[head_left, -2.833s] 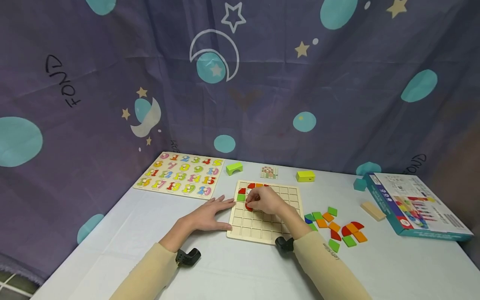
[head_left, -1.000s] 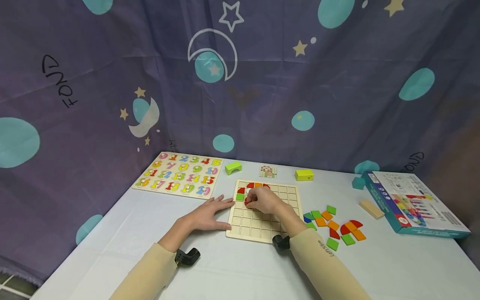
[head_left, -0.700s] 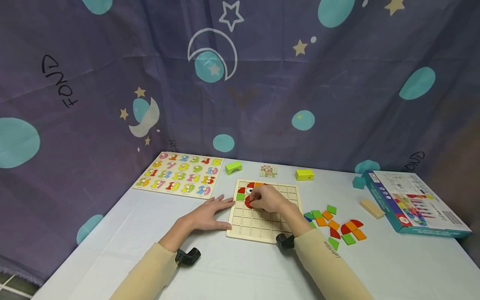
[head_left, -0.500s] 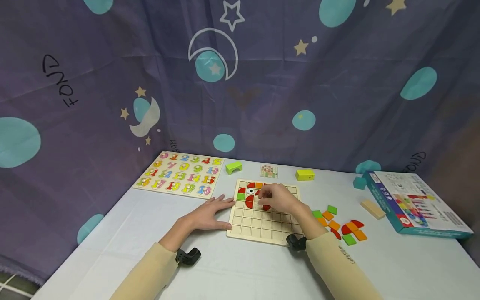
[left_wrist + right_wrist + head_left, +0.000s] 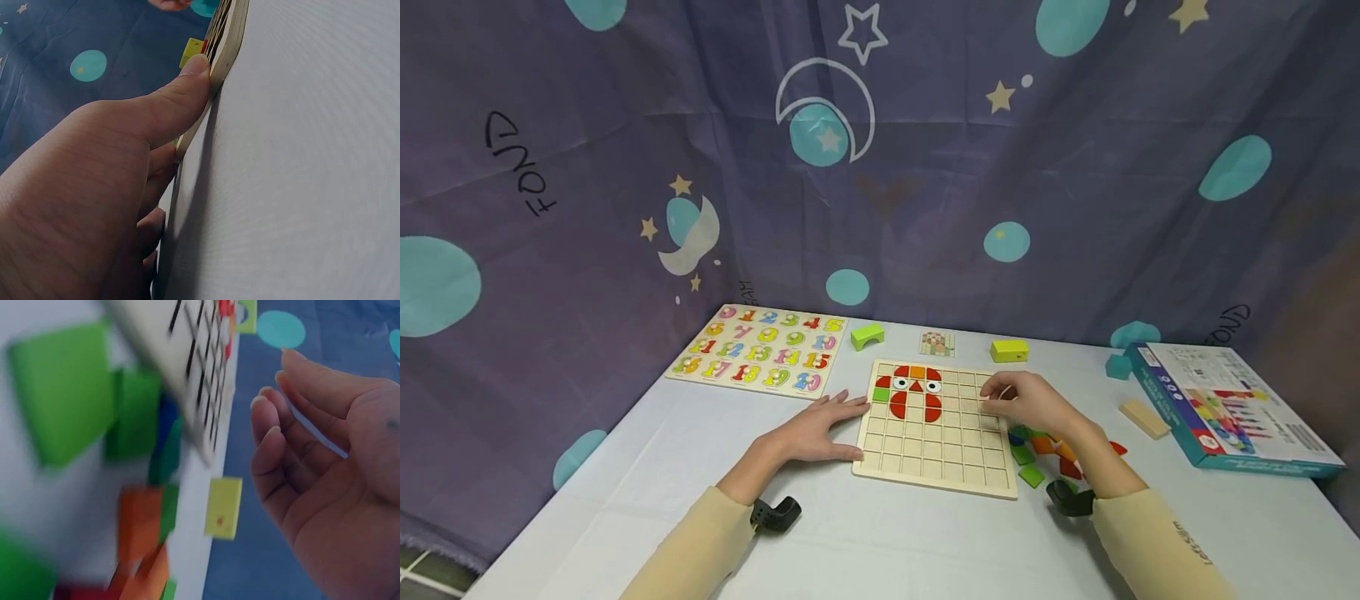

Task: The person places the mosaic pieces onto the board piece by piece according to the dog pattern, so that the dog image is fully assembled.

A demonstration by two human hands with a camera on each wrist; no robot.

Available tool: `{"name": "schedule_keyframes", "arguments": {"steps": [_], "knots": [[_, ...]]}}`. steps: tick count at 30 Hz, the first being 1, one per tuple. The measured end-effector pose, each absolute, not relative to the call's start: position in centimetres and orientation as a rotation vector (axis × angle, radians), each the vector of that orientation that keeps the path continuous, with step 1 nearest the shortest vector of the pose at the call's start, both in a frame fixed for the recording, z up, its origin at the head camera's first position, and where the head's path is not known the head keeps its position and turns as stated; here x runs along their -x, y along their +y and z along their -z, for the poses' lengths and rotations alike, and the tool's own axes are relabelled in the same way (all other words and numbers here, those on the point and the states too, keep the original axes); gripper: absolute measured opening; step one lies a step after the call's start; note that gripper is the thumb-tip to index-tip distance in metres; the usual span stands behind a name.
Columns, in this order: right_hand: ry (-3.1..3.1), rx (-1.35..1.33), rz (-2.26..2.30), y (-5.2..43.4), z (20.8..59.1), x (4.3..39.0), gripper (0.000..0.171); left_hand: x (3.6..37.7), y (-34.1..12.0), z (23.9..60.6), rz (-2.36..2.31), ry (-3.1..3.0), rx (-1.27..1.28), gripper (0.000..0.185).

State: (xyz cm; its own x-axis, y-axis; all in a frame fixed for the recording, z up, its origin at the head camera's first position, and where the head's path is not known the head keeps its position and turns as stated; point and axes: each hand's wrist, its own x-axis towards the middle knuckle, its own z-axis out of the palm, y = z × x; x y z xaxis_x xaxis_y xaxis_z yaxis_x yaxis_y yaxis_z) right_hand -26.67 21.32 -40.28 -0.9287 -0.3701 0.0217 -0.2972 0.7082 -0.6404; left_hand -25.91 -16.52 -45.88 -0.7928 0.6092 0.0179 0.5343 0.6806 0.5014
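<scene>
A wooden grid board (image 5: 955, 475) lies on the table. Its upper left cells hold red curved pieces, an orange piece (image 5: 917, 372), a green square (image 5: 881, 394), a small red triangle (image 5: 916, 387) and two eye pieces (image 5: 933, 387). My left hand (image 5: 820, 427) rests at the board's left edge, fingers spread; in the left wrist view its thumb (image 5: 178, 100) lies against the edge. Over the board's right edge hovers my right hand (image 5: 1033, 408). Its fingers are loosely bent, with nothing between them in the right wrist view.
Loose green, orange, red and blue tiles (image 5: 1043, 445) lie right of the board, partly under my right forearm. Behind are a number puzzle (image 5: 760, 346), green arch block (image 5: 868, 335), picture card (image 5: 937, 343) and yellow block (image 5: 1009, 351). A puzzle box (image 5: 1240, 408) and wooden block (image 5: 1145, 418) stand right.
My right hand has left the red pieces and moved right to the board's right edge, uncovering the second eye and the lower red pieces. My left hand has stayed put.
</scene>
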Motion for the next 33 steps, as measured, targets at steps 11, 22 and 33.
{"name": "schedule_keyframes", "arguments": {"steps": [11,22,33], "knots": [[2.814,0.44,0.963,26.7,40.7,23.7,0.021,26.0,-16.5,45.8,-0.74,2.743,-0.936,0.081],[2.756,0.454,0.98,30.1,41.5,21.4,0.017,25.9,-16.4,45.8,-0.747,2.732,-0.932,0.081],[2.784,0.473,0.906,31.0,42.6,20.1,0.023,26.0,-16.6,45.8,-0.743,2.733,-0.941,0.081]]}}
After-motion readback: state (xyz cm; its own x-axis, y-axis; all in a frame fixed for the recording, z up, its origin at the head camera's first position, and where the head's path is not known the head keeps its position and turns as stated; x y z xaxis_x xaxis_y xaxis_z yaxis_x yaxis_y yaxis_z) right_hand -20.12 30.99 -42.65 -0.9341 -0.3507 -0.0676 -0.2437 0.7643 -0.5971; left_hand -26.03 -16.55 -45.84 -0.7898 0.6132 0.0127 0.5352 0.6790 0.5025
